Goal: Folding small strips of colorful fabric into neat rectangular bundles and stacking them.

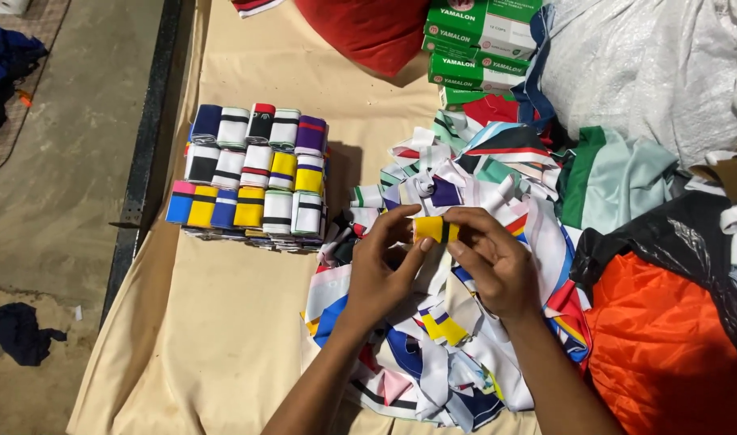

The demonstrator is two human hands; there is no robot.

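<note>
Since the yellow fabric roll (pixel 434 229) looks soft and light, keep your left hand (pixel 382 270) and right hand (pixel 489 259) pinched shut on its ends, above the scrap pile (pixel 433 354) mid-table.

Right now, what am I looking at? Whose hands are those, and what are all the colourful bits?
There is one picture, taken by a camera worn on a person's head, looking down at their own two bare hands. The left hand and right hand together hold a small yellow folded cloth strip with a dark stripe. Under the hands lies a loose pile of striped cloth strips in many colours. To the left, neat rows of folded striped cloth pieces sit stacked on the beige cloth-covered table. At the top are green and white cardboard boxes. On the right lies bright orange fabric.
</note>
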